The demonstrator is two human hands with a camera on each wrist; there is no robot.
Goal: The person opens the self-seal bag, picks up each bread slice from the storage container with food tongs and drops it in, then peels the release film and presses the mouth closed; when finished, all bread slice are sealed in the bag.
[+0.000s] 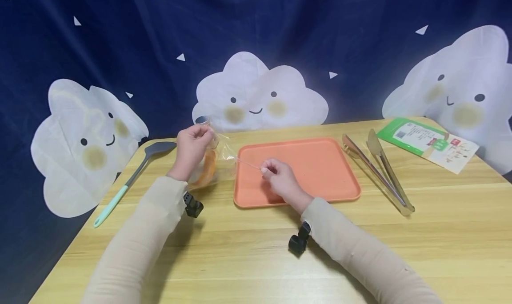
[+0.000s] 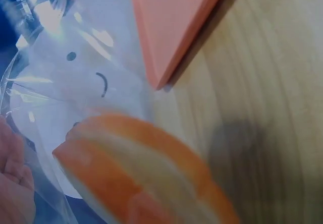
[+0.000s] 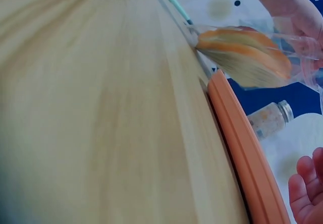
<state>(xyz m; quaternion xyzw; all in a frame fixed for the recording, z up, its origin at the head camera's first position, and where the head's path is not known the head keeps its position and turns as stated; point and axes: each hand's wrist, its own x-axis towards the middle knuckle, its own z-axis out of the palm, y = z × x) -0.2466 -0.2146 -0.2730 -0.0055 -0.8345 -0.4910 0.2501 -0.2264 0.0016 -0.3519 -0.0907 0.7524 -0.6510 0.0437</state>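
Observation:
A clear plastic bag [image 1: 227, 152] with a golden-brown bread roll [image 1: 209, 167] inside hangs above the table, left of the orange tray [image 1: 296, 170]. My left hand [image 1: 193, 146] pinches the bag near its top. My right hand [image 1: 281, 177], over the tray's front part, pinches the end of a thin pinkish line stretching from the bag's mouth. In the left wrist view, the bread roll [image 2: 136, 168] looms close and blurred. The right wrist view shows the bag with pinkish bands [image 3: 308, 65] near its mouth, the left hand [image 3: 295, 17], and right-hand fingertips [image 3: 301, 196].
Behind my left hand stands a glass jar [image 3: 267, 120] with a metal lid. A dark spatula [image 1: 132, 179] with a mint handle lies at the left. Metal tongs [image 1: 382, 173] lie right of the tray, and a green-and-white packet [image 1: 428, 143] lies at the back right.

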